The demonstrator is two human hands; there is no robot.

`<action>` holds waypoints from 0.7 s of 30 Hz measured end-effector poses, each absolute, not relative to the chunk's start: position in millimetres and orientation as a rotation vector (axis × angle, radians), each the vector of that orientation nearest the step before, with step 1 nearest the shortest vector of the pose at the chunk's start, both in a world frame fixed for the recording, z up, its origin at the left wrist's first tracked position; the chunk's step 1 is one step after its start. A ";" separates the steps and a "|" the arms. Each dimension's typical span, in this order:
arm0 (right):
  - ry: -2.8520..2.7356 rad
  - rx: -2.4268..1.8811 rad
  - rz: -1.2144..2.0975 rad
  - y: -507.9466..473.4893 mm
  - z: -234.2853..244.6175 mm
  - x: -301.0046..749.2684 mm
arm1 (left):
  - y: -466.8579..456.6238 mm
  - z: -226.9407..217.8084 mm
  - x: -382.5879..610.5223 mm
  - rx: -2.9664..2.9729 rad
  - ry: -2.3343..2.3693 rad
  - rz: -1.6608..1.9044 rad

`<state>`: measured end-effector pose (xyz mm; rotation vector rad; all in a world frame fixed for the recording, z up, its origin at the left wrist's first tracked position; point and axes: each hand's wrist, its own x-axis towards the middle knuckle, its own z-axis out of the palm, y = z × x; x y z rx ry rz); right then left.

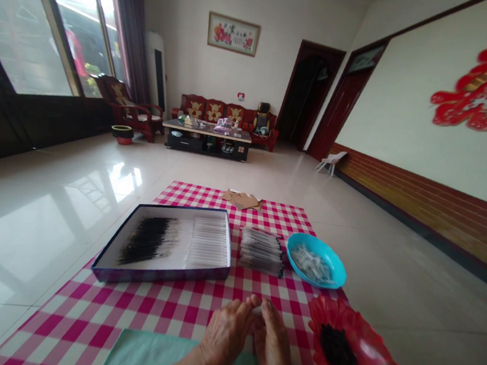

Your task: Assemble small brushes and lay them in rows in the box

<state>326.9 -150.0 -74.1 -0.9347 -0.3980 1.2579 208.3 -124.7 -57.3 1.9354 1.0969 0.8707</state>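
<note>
My left hand (224,331) and my right hand (272,341) meet over the near part of the table, fingers closed. Between their fingertips shows a small whitish tube-like piece (257,309), mostly covered by the fingers. Just beyond them lies a stack of clear pen-like sticks with dark ends (261,252). A shallow box (161,277) at the left holds thin black-tipped sticks (147,241) and a row of clear tubes (208,243). The blue bowl (339,271) contains many small whitish pieces (311,263).
A red petal-edged bowl (375,356) with small black pieces (339,350) stands at the right front. Under my forearms lies a green cloth (141,351). Cardboard scraps (242,199) rest at the far edge of the checked tablecloth (70,322).
</note>
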 end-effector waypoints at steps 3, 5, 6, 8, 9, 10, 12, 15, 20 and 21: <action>-0.372 -0.891 1.262 -149.3 -78.2 327.8 | -127.0 -61.6 208.7 1.836 1.063 0.932; -0.374 -0.912 1.256 -149.9 -79.5 328.3 | -126.9 -60.9 208.1 1.729 1.004 0.957; -0.386 -0.921 1.257 -150.6 -79.3 328.4 | -126.2 -59.4 207.0 1.668 0.981 0.940; -0.416 -0.901 1.280 -153.0 -76.7 328.0 | -123.5 -55.5 203.2 1.475 0.919 0.806; -0.427 -0.869 1.301 -154.4 -74.4 327.5 | -121.8 -53.7 200.5 1.336 0.868 0.682; -0.431 -0.830 1.327 -155.9 -71.8 326.8 | -120.2 -52.3 197.7 1.182 0.804 0.546; -0.415 -0.753 1.385 -158.4 -66.6 325.1 | -118.2 -51.3 192.8 0.905 0.673 0.326; -0.354 -0.710 1.436 -159.3 -62.3 322.2 | -119.0 -53.3 191.8 0.806 0.608 0.319; -0.367 -0.829 1.423 -154.7 -66.1 316.4 | -123.9 -54.7 199.4 1.495 0.910 0.708; -0.385 -0.873 1.401 -153.8 -67.6 315.5 | -124.9 -54.8 200.2 1.626 0.977 0.751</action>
